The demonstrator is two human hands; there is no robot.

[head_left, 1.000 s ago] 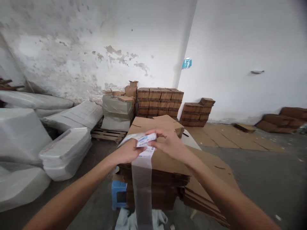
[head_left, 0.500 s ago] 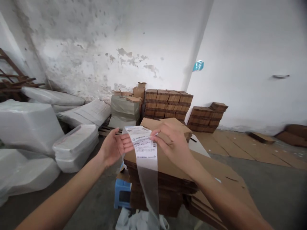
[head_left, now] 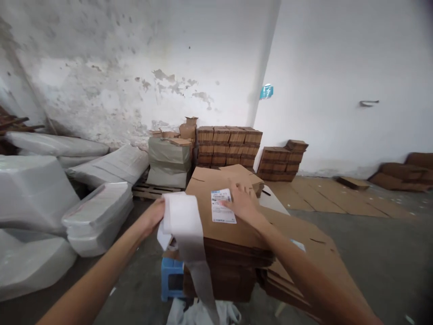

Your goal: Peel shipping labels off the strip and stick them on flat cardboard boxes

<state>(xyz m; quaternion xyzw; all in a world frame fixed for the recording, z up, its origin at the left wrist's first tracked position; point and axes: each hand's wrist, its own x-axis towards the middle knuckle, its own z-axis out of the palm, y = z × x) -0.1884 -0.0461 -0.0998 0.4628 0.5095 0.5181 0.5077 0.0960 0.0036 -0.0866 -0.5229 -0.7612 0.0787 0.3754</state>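
My left hand (head_left: 154, 215) is closed on the strip of labels (head_left: 185, 216), which folds over beside it and trails down towards the floor. A white printed shipping label (head_left: 219, 213) lies flat on the top sheet of a stack of flattened cardboard boxes (head_left: 203, 183). My right hand (head_left: 242, 202) rests over that label's right edge, its fingers stretched out and slightly blurred, the thumb touching the label's face. Beyond the right forearm another label (head_left: 297, 245) shows on a neighbouring cardboard pile (head_left: 321, 257).
A blue stool (head_left: 172, 276) stands below the stack, near a white bag (head_left: 203, 311) on the floor. Wrapped white bundles (head_left: 98, 212) fill the left side. Bundled cardboard (head_left: 230, 144) is stacked against the wall, and flat sheets (head_left: 314, 194) cover floor at right.
The label has gone from between my hands onto the cardboard. My right hand has opened and lowered over it. My left hand has closed on the strip, now folded over. The view has turned slightly right.
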